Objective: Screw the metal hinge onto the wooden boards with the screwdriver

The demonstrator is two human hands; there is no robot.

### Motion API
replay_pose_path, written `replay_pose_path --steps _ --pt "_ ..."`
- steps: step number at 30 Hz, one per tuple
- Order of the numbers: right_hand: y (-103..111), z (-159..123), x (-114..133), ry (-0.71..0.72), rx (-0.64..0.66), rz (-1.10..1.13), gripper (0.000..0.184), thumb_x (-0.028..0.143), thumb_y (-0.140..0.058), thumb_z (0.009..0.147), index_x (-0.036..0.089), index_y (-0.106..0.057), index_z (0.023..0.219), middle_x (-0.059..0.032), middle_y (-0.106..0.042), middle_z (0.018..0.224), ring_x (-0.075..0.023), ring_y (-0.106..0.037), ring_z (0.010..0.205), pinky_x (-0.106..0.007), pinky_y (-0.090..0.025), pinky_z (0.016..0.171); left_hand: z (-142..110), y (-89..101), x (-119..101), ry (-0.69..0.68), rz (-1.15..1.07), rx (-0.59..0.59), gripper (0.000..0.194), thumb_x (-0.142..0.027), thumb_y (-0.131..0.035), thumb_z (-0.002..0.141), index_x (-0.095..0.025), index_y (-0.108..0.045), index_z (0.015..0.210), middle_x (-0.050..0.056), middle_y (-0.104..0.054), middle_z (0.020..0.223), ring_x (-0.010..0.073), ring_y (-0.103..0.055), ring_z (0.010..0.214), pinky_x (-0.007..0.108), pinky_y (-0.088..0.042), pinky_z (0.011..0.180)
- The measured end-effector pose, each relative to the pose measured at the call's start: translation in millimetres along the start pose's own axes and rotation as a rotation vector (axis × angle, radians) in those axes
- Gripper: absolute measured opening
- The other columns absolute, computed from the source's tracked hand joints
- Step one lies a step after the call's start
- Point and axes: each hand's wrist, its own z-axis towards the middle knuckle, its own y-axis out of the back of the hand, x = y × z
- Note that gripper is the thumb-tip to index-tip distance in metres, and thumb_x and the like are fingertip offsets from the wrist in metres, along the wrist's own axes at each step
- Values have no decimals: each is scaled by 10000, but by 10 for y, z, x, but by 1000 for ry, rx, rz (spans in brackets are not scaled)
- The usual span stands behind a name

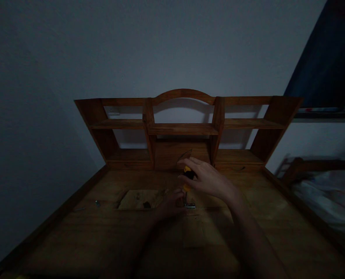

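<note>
My right hand [206, 177] is curved around the handle of the screwdriver [187, 187], thumb on one side and fingers on the other, while my left hand [172, 203] is low beside the tool's shaft with its fingers bent; from this feed I cannot tell whether they pinch anything. The screwdriver, yellow and black, stands roughly upright over the wooden desktop [254, 224], its shaft reaching down to a small shiny metal piece [190, 206]; I can't make out exactly how the tip meets it. To the left of the screwdriver I see a pale, roughly rectangular patch [136, 198] with a dark spot on it, and farther left a small object [97, 203], too dim for me to identify. Beyond the screwdriver, at the back of the desktop, my view takes in a wooden shelf unit [182, 129] with open compartments on both sides and an arched rail [181, 93] across its middle. Well to the right of the screwdriver, past the desktop's edge, there is a wooden frame [320, 164] with pale, crumpled material [329, 193] by it. Farthest from me, behind the screwdriver and the shelves, rises a pale wall [161, 46], with a dark panel [329, 58] at upper right.
</note>
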Motion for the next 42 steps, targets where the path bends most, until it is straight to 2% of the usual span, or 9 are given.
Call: replay_pose_path --steps 4,11,17,22,25,31,34,37,42 --pt "32 -23 13 66 54 46 492 179 -553 870 291 -472 1343 -29 -573 1291 -201 -552 1167 -364 -438 992 -1 1 13 1 17 -1 273 -384 -740 789 -195 -637 958 38 -594 1061 203 -549 997 306 -428 886" --pt "-47 30 -31 -7 -3 -12 219 339 -492 966 251 -568 1152 -46 -641 1104 -207 -608 1029 -375 -468 921 22 -1 -26 -57 -9 -24 244 -362 -734 797 -180 -628 921 43 -593 1039 204 -558 979 299 -436 856" --pt "17 0 9 51 65 47 480 168 -562 875 293 -469 1329 -24 -579 1284 -200 -555 1164 -359 -436 987 -1 14 -44 -27 1 -15 261 -371 -720 804 -176 -626 949 46 -591 1065 206 -556 983 299 -439 862" --pt "-10 12 -4 37 41 39 322 362 -571 936 294 -534 1249 -14 -636 1198 -195 -596 1107 -346 -444 961 6 5 -34 -29 28 -32 243 -386 -715 807 -183 -636 914 39 -598 1033 205 -553 968 309 -443 858" --pt "-71 46 -18 -32 1 -13 331 457 -561 929 261 -555 1195 -48 -654 1141 -225 -618 1061 -369 -463 918 19 3 -16 -22 6 -23 278 -414 -733 787 -186 -638 913 40 -600 1010 198 -563 938 302 -450 836" --pt "-24 20 -3 37 51 20 468 256 -563 903 278 -440 1353 -42 -568 1323 -211 -555 1188 -357 -429 994 22 15 -9 -35 -55 -8 252 -402 -725 804 -191 -648 919 35 -600 1043 189 -566 980 286 -438 867" --pt "-2 9 27 2 49 25 352 366 -518 952 282 -490 1293 -33 -631 1221 -207 -598 1113 -354 -447 957 18 11 0 -43 -85 6 239 -366 -732 801 -187 -643 932 38 -597 1044 190 -560 985 286 -441 868" --pt "-15 20 49 -58 38 10 366 478 -513 942 271 -512 1245 -49 -654 1150 -229 -628 1028 -365 -475 877 14 2 13 -34 -55 1 257 -373 -743 788 -190 -651 944 39 -591 1056 192 -560 983 291 -442 865" --pt "-6 8 40 -45 72 17 414 304 -509 925 260 -440 1331 -66 -638 1167 -227 -617 1033 -353 -470 867 14 25 -34 -21 14 -16 246 -382 -739 787 -195 -667 931 38 -602 1047 212 -559 991 324 -435 888"
